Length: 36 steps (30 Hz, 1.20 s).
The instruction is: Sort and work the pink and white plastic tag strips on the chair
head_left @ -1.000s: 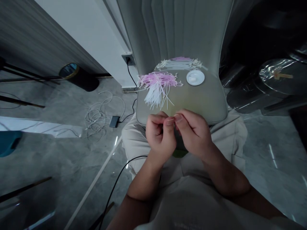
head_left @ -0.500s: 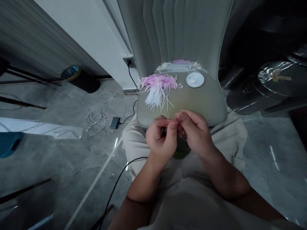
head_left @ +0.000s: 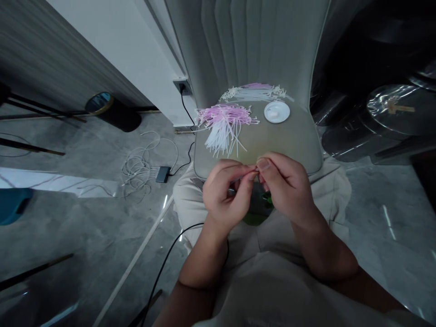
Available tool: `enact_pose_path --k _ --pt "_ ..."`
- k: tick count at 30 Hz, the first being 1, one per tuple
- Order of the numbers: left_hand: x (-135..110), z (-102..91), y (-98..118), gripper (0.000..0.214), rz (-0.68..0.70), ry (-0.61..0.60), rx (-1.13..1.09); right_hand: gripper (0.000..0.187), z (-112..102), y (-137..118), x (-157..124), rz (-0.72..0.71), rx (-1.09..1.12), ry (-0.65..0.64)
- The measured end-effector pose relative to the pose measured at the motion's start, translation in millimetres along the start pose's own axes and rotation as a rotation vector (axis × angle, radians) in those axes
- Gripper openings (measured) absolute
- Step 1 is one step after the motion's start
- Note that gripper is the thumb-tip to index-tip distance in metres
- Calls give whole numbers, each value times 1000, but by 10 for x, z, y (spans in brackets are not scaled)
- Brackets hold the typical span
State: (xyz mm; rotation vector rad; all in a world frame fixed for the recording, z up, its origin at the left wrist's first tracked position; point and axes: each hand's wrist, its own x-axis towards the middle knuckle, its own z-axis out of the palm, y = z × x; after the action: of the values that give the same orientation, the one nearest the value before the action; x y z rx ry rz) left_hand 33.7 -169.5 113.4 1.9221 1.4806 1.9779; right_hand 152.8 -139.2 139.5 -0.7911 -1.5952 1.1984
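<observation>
On the floor to your left, loose cables (head_left: 136, 165) lie by a small box (head_left: 162, 174), and a black cord (head_left: 164, 260) curves close beside your left forearm, so there is less room to swing that elbow out. On the left part of the seat (head_left: 296, 143), pink stems (head_left: 225, 113) lie across, with white stems (head_left: 220, 136) fanning towards you, well inside the front edge. Your left hand (head_left: 230, 190) is just in front of them, thumb and forefinger tips close together; you seem to be in the middle of fine fingertip work. A second bundle (head_left: 255, 93) lies behind, against the backrest. Your right hand (head_left: 288, 188) brings its thumb and forefinger to meet the left; the fingers hide whatever is between, so I cannot tell if either pinch is clamped on anything. Such work seems to call for small, steady fingertip moves with both wrists quiet. Beyond that hand sits a white dish (head_left: 277, 112); bare seat runs from it to the right edge, your freest side.
</observation>
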Motion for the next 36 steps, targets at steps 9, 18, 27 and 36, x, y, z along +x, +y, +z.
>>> enact_pose_path --k 9,18,27,36 --pt "59 -125 36 14 -5 -138 -76 38 -74 -11 -6 -13 -8 -113" --pt "57 -132 81 12 -123 -125 -174 42 -91 -14 -18 41 109 -111" --pt "37 -106 64 6 -152 -84 -137 39 -36 -2 -49 39 125 -53" --pt "40 -91 50 9 -144 -123 -151 38 -60 -8 -43 -14 -19 -115"
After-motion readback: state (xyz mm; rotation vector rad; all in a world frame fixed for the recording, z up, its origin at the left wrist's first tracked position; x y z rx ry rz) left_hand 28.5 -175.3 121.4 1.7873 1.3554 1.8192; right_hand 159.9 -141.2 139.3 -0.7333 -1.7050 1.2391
